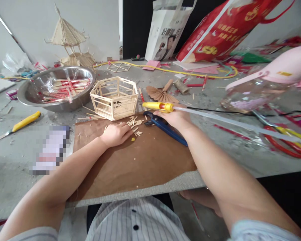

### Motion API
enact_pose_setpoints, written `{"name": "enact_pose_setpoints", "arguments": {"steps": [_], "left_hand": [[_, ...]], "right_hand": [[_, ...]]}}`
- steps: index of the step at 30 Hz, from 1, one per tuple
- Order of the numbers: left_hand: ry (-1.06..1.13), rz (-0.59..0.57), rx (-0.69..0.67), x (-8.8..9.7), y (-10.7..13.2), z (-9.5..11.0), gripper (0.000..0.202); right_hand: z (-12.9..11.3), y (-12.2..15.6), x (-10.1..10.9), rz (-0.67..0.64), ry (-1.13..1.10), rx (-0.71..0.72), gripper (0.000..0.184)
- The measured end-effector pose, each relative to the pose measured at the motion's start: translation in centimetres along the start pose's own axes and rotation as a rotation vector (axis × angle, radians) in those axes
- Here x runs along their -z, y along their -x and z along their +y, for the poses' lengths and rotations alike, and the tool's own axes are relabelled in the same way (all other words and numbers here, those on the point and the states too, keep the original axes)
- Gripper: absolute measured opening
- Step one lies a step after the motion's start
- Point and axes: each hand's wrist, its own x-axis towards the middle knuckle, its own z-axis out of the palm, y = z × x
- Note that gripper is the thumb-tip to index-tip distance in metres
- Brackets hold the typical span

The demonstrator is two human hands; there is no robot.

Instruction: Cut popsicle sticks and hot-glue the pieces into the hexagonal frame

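Short, pale wooden sticks (134, 122) lie between the left hand (117, 134), fingers bent just beside them, and the farther right hand (176, 117). Neither hand's grip is clear.

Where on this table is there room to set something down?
Mostly bare: the brown sheet, from the left hand and blue cutters to the table's near edge. Crowded: beyond them, with stick frame, bowl and paper fan.

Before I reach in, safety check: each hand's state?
Left hand: by short pale wooden sticks; grip unclear.
Right hand: closed, apparently on the yellow plastic glue gun.
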Motion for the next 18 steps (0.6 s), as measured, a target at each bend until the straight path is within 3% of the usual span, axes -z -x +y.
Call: {"name": "enact_pose_setpoints", "arguments": {"steps": [6, 10, 13, 16, 18], "left_hand": [[0.016, 0.014, 0.009, -0.1, 0.0, -0.1, 0.038], [0.015, 0.006, 0.026, -0.1, 0.1, -0.1, 0.037], [0.020, -0.010, 0.029, 0.2, 0.0, 0.0, 0.038], [0.028, -0.026, 0.032, 0.3, 0.0, 0.2, 0.039], [0.038, -0.040, 0.038, 0.3, 0.0, 0.1, 0.039]], "right_hand": [[1.5, -2.4, 2.0, 0.179, -0.228, -0.210, 0.033], [2.5, -4.3, 2.8, 0.105, -0.480, -0.488, 0.030], [3.3, -5.5, 2.6, 0.059, -0.548, -0.643, 0.019], [4.9, -6.7, 1.6, 0.029, -0.539, -0.675, 0.015], [6.2, -7.4, 0.7, 0.016, -0.492, -0.600, 0.017]]}}
